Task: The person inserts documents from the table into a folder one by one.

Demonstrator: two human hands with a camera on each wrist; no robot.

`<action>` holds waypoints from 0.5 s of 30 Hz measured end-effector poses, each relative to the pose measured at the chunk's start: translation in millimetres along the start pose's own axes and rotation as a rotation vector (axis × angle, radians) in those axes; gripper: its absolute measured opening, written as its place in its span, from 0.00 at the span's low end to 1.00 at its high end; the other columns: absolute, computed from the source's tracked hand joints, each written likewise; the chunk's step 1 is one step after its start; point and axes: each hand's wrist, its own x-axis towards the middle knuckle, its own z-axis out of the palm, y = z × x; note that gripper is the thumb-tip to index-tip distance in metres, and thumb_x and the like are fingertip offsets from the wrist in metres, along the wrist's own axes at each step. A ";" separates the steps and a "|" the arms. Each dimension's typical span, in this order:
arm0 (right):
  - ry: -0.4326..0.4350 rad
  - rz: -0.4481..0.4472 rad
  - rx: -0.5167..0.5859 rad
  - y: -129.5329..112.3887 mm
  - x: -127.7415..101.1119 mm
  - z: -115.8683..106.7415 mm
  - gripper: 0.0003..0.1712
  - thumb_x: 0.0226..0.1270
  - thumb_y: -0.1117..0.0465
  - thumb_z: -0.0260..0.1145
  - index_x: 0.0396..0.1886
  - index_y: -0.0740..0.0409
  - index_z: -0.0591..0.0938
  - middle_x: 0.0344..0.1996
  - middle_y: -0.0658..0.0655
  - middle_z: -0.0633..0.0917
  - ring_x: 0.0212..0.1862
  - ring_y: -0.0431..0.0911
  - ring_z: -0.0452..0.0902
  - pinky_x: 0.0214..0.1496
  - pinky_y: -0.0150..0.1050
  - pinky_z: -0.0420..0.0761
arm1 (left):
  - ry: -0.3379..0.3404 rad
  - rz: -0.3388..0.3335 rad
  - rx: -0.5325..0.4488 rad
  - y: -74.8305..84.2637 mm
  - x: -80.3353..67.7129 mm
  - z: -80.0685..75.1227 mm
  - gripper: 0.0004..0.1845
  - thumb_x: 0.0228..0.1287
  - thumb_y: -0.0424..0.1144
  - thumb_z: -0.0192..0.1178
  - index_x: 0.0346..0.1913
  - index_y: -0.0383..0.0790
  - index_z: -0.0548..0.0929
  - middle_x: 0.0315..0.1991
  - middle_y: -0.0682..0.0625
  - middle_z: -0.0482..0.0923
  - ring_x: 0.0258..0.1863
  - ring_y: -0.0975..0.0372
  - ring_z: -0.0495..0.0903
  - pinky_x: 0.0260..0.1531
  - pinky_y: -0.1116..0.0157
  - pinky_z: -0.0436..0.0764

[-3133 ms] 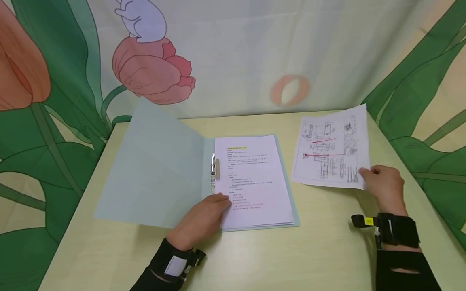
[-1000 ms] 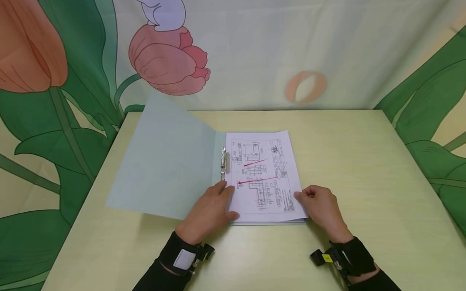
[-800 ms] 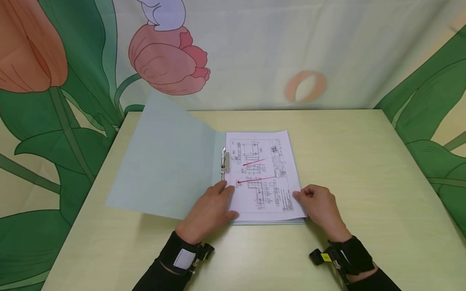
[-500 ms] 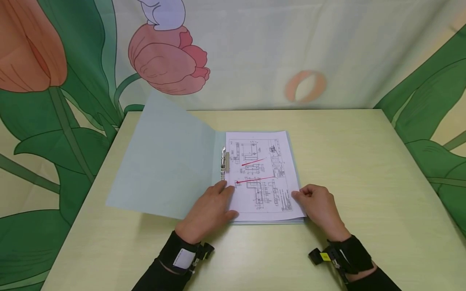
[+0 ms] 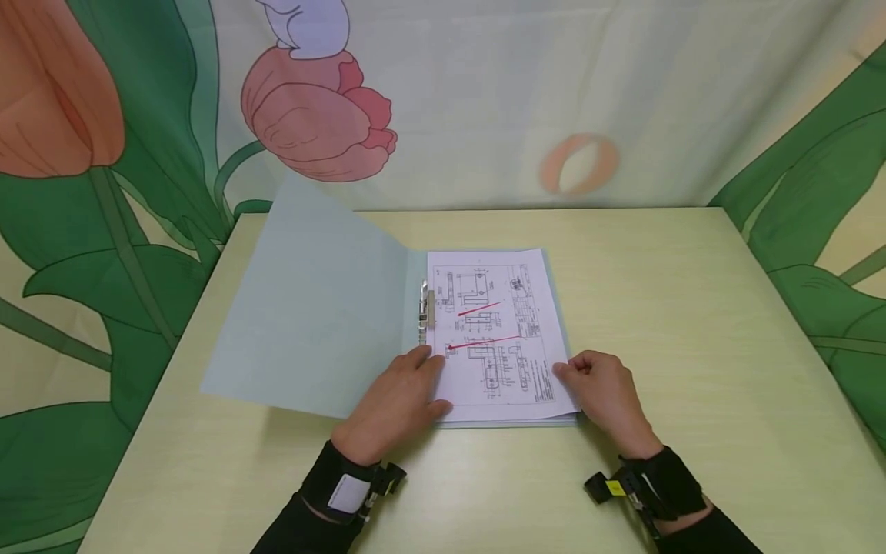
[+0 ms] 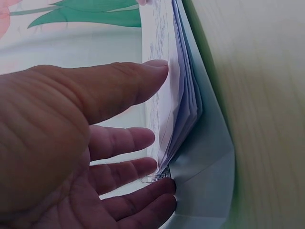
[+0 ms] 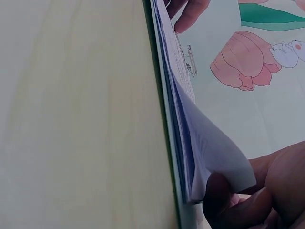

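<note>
Pale blue card, the open folder [image 5: 325,308] lies on the desk [image 5: 692,323]; its paper stack, the drawing sheet [image 5: 494,331] on top, runs lengthwise away from the person, right of the metal clip [image 5: 425,312]. The left hand [image 5: 398,400] rests flat, fingers straight, just below that clip, probably steadying the stack, while the right hand [image 5: 602,388] pinches the sheet's near corner farthest from the clip, seemingly to square it.

A pale green wooden table [image 5: 692,369] is carrying an open light-blue paper folder [image 5: 311,300], its cover lying out to the left. A stack of white printed sheets [image 5: 498,338] is sitting on the folder's right half, just right of the silver metal clip [image 5: 425,312]. A flower-printed fabric backdrop [image 5: 443,100] is hanging behind the table.
</note>
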 end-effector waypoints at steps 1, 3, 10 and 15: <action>0.002 0.000 -0.004 0.1 0.2 0.4 0.15 0.74 0.56 0.68 0.36 0.65 0.86 0.28 0.58 0.85 0.29 0.49 0.76 0.26 0.37 0.70 | 0.003 0.004 0.001 0.0 -0.2 0.0 0.33 0.63 0.44 0.77 0.65 0.31 0.80 0.68 0.34 0.77 0.65 0.42 0.79 0.67 0.49 0.79; 0.009 -0.001 -0.010 -0.1 0.2 1.2 0.14 0.74 0.56 0.68 0.36 0.65 0.86 0.28 0.58 0.84 0.29 0.49 0.76 0.26 0.37 0.70 | 0.010 0.016 0.008 -0.2 -0.5 0.2 0.31 0.63 0.44 0.77 0.64 0.31 0.80 0.68 0.35 0.77 0.64 0.42 0.79 0.67 0.49 0.79; 0.035 -0.003 -0.029 -1.1 0.2 4.3 0.14 0.74 0.56 0.67 0.34 0.64 0.84 0.25 0.57 0.82 0.29 0.49 0.75 0.26 0.37 0.68 | 0.056 0.085 0.045 -1.2 -0.7 0.9 0.24 0.68 0.33 0.70 0.64 0.29 0.81 0.68 0.36 0.79 0.67 0.46 0.80 0.69 0.51 0.78; 0.044 -0.004 -0.039 -1.7 -1.0 5.3 0.14 0.74 0.56 0.68 0.33 0.63 0.83 0.24 0.57 0.81 0.28 0.49 0.75 0.26 0.37 0.67 | 0.093 0.156 0.102 -2.9 -1.0 0.4 0.21 0.69 0.21 0.58 0.63 0.27 0.82 0.66 0.35 0.81 0.65 0.47 0.81 0.65 0.52 0.81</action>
